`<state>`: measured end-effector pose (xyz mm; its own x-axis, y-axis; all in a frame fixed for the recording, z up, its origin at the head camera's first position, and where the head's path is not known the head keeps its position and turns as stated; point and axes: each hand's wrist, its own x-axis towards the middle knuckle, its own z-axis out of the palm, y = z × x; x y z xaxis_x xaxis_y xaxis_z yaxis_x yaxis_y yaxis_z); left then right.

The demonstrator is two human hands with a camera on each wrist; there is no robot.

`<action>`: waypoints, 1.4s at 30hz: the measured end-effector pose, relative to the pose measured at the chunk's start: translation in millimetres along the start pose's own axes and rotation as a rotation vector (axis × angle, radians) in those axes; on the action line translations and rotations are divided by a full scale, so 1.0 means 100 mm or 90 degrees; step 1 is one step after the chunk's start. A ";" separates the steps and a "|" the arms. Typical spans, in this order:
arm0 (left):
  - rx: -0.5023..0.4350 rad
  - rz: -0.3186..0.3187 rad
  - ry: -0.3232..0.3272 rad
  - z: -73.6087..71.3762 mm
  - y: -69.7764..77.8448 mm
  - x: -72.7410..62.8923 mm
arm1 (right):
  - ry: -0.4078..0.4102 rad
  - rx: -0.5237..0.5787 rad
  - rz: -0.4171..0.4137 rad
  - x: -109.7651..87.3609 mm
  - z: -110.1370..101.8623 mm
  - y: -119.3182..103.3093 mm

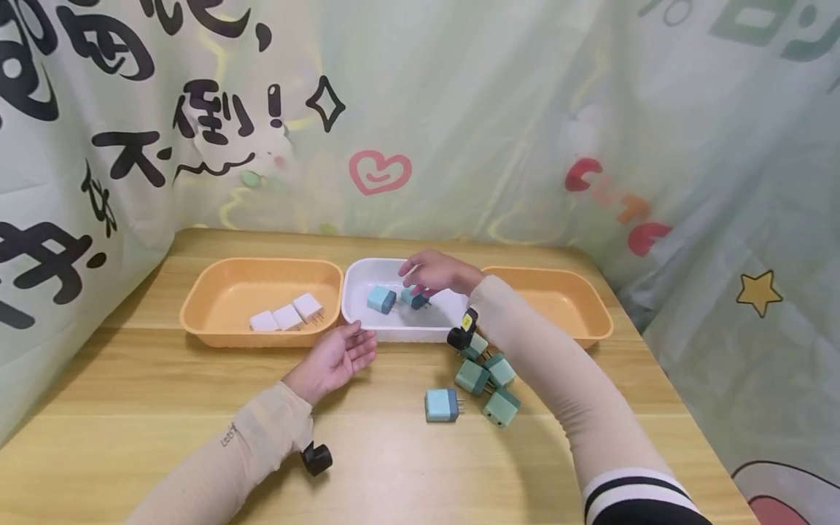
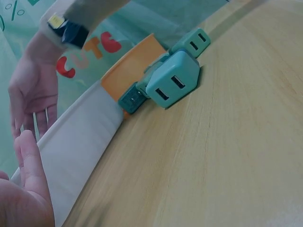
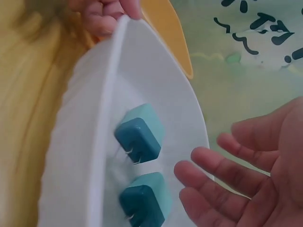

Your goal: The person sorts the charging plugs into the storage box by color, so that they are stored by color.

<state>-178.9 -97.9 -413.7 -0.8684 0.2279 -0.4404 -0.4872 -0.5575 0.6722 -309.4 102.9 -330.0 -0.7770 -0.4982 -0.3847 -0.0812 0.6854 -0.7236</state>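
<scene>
My right hand (image 1: 434, 271) hovers over the white tray (image 1: 357, 333) with fingers loosely spread and nothing held. Below it in the tray lie two blue-green plug chargers, a left one (image 1: 381, 299) and a right one (image 1: 413, 297) partly under the fingers. The right wrist view shows both chargers, with metal prongs pointing out, beside the relaxed fingers (image 3: 222, 175). My left hand (image 1: 335, 359) is palm up at the tray's front left corner, its fingertips right at the rim and no object in its palm.
An orange tray (image 1: 262, 268) on the left contains three white plug chargers (image 1: 287, 317). Another orange tray (image 1: 584, 299) stands at right, partly behind my right forearm. Several green chargers (image 1: 472, 377) cluster in front of the white tray, near a light blue charger (image 1: 441, 405).
</scene>
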 end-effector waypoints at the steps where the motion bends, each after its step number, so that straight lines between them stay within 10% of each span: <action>1: 0.000 0.000 0.001 0.00 0.00 0.00 | 0.000 0.014 0.001 -0.04 0.01 0.01; 29: 0.002 -0.005 -0.001 0.00 -0.01 0.01 | -0.100 0.042 -0.019 -0.95 0.45 0.37; 42: 0.001 -0.004 0.002 -0.02 0.00 0.02 | -0.124 -0.266 -0.097 -1.12 0.77 0.49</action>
<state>-180.2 -99.0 -415.2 -0.8654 0.2284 -0.4460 -0.4922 -0.5546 0.6710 -178.2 151.0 -366.5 -0.6086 -0.6725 -0.4212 -0.4602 0.7316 -0.5031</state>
